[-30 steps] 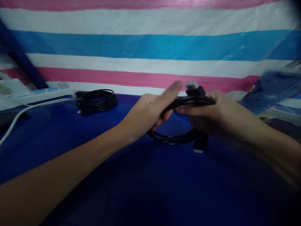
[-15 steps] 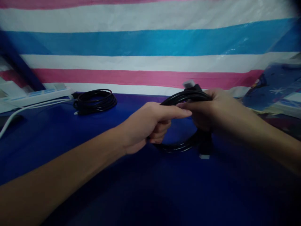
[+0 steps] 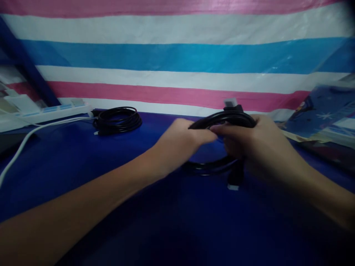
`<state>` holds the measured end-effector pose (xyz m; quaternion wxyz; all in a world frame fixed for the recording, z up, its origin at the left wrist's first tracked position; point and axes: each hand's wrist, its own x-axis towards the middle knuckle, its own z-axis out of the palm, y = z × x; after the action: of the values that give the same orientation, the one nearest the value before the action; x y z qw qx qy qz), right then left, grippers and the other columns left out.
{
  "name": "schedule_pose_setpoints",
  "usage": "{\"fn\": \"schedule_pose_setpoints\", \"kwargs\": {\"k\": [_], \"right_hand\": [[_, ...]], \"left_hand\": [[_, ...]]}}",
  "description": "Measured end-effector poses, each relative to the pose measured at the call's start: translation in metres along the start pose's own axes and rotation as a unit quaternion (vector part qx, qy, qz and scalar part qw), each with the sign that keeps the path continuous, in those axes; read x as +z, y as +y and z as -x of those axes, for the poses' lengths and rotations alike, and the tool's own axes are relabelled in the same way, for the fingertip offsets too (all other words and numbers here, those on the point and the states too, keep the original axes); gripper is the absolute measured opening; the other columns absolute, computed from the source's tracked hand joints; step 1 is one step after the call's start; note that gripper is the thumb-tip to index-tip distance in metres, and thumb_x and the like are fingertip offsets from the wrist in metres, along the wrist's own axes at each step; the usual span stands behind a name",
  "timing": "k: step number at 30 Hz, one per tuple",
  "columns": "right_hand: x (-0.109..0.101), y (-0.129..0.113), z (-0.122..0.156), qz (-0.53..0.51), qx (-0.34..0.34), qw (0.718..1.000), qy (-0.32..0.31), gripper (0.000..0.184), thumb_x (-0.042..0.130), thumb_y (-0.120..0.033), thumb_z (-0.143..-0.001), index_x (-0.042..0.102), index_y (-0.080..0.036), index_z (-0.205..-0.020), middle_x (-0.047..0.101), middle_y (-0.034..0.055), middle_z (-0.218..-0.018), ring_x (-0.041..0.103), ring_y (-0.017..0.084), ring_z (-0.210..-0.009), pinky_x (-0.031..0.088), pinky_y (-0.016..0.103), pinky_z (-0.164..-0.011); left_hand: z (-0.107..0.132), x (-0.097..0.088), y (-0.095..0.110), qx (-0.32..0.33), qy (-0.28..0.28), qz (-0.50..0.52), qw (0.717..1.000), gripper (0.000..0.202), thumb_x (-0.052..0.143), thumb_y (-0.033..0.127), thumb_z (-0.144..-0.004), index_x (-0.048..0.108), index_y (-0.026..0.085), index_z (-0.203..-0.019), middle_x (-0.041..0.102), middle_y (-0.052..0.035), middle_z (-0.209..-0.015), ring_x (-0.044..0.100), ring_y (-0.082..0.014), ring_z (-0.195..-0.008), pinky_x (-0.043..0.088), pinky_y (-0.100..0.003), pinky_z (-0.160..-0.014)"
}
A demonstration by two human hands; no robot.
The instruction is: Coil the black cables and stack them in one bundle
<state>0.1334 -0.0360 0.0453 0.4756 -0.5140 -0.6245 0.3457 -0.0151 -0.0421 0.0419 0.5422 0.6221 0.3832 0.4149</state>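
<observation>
A coiled black cable [image 3: 206, 168] is held up between both hands above the blue table. My left hand [image 3: 181, 142] is closed round the left side of the coil, thumb pointing right. On the right side, my right hand [image 3: 248, 138] grips the coil, its thumb and fingers pressed on the upper strands. One plug [image 3: 230, 103] with a pale metal tip sticks up above the coil. Another plug [image 3: 234, 181] hangs below, near the right hand. The connectors look like HDMI ends, though blur hides detail. Most of the fingers lie behind the coil.
A second coiled black cable [image 3: 118, 122] lies at the back left of the table [image 3: 177, 221]. Beside it is a white power strip [image 3: 55, 112] with white cords. A striped sheet [image 3: 155, 57] hangs behind. Blue printed packaging [image 3: 318, 111] stands at the right.
The view has tilted up slightly and shifted left. My left hand has turned, hiding its curled fingers, and the lower plug has swung a little left. Both hands keep hold of the coil.
</observation>
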Motion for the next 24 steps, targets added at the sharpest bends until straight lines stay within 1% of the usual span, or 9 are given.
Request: {"fn": "schedule_pose_setpoints", "kwargs": {"k": [2,4,8,11,13,15,19,21,24], "right_hand": [[0.009,0.000,0.005,-0.031,0.017,0.999,0.000,0.028,0.065,-0.025,-0.066,0.042,-0.019,-0.051,0.031,-0.0067,-0.042,0.024,0.005,-0.037,0.016,0.021,-0.033],[0.018,-0.001,0.011,-0.090,0.039,0.995,-0.017,0.029,0.067,-0.024,-0.067,0.041,-0.019,-0.054,0.031,-0.0073,-0.043,0.024,0.005,-0.038,0.018,0.021,-0.034],[0.027,-0.001,0.015,-0.170,0.072,0.981,-0.052,0.036,0.067,-0.021,-0.069,0.036,-0.020,-0.052,0.029,-0.0082,-0.041,0.022,0.005,-0.036,0.018,0.021,-0.033],[0.023,0.003,0.006,-0.165,0.071,0.983,-0.044,0.034,0.066,-0.020,-0.071,0.038,-0.020,-0.052,0.029,-0.0083,-0.040,0.021,0.005,-0.034,0.017,0.021,-0.033],[0.017,0.009,-0.004,-0.154,0.061,0.986,-0.019,0.031,0.067,-0.022,-0.072,0.041,-0.020,-0.055,0.028,-0.0091,-0.041,0.021,0.004,-0.034,0.016,0.021,-0.033],[0.010,0.017,-0.015,-0.130,0.042,0.990,0.026,0.030,0.068,-0.024,-0.071,0.042,-0.020,-0.057,0.028,-0.0092,-0.041,0.022,0.005,-0.035,0.016,0.022,-0.033],[0.002,0.027,-0.025,-0.063,-0.004,0.992,0.113,0.032,0.065,-0.022,-0.072,0.040,-0.020,-0.052,0.034,-0.0068,-0.042,0.030,0.006,-0.036,0.021,0.022,-0.034],[0.003,0.024,-0.022,-0.075,0.014,0.993,0.093,0.032,0.062,-0.021,-0.075,0.039,-0.020,-0.052,0.034,-0.0067,-0.042,0.030,0.006,-0.036,0.021,0.022,-0.034],[0.008,0.014,-0.020,-0.140,0.087,0.986,-0.026,0.035,0.060,-0.024,-0.079,0.035,-0.021,-0.055,0.024,-0.0094,-0.041,0.019,0.005,-0.034,0.019,0.021,-0.033]], "left_hand": [[-0.013,-0.009,-0.005,0.057,0.117,-0.083,0.988,0.034,0.054,0.023,-0.073,0.034,0.018,-0.047,0.026,0.0066,-0.043,0.023,-0.0053,-0.041,0.017,-0.024,-0.042],[-0.020,-0.016,-0.011,0.097,0.186,-0.173,0.962,0.032,0.052,0.023,-0.073,0.034,0.018,-0.047,0.028,0.0055,-0.046,0.027,-0.0068,-0.045,0.018,-0.026,-0.045],[-0.026,-0.023,-0.018,0.162,0.245,-0.269,0.917,0.031,0.050,0.022,-0.074,0.033,0.019,-0.048,0.028,0.0047,-0.049,0.027,-0.0086,-0.051,0.018,-0.028,-0.049],[-0.026,-0.025,-0.020,0.161,0.198,-0.227,0.940,0.027,0.054,0.025,-0.076,0.041,0.018,-0.052,0.034,0.0055,-0.050,0.032,-0.0081,-0.050,0.022,-0.026,-0.049],[-0.024,-0.023,-0.022,0.109,0.113,-0.123,0.980,0.025,0.058,0.029,-0.076,0.044,0.019,-0.058,0.035,0.0071,-0.048,0.034,-0.0073,-0.045,0.027,-0.024,-0.047],[-0.020,-0.016,-0.025,0.045,0.002,0.008,0.999,0.030,0.060,0.032,-0.077,0.042,0.020,-0.058,0.033,0.0085,-0.044,0.034,-0.0066,-0.039,0.034,-0.024,-0.047],[-0.007,0.003,-0.022,-0.042,-0.191,0.152,0.969,0.049,0.057,0.032,-0.082,0.025,0.019,-0.047,0.024,0.0085,-0.038,0.028,-0.0035,-0.036,0.039,-0.023,-0.051],[-0.002,0.006,-0.011,-0.072,-0.194,0.172,0.963,0.052,0.055,0.033,-0.084,0.020,0.019,-0.048,0.019,0.0085,-0.038,0.020,-0.0023,-0.034,0.027,-0.021,-0.040],[-0.004,-0.008,0.011,-0.067,-0.047,0.135,0.987,0.043,0.053,0.037,-0.085,0.028,0.020,-0.054,0.016,0.0096,-0.041,0.013,-0.0021,-0.033,0.011,-0.021,-0.035]]}}
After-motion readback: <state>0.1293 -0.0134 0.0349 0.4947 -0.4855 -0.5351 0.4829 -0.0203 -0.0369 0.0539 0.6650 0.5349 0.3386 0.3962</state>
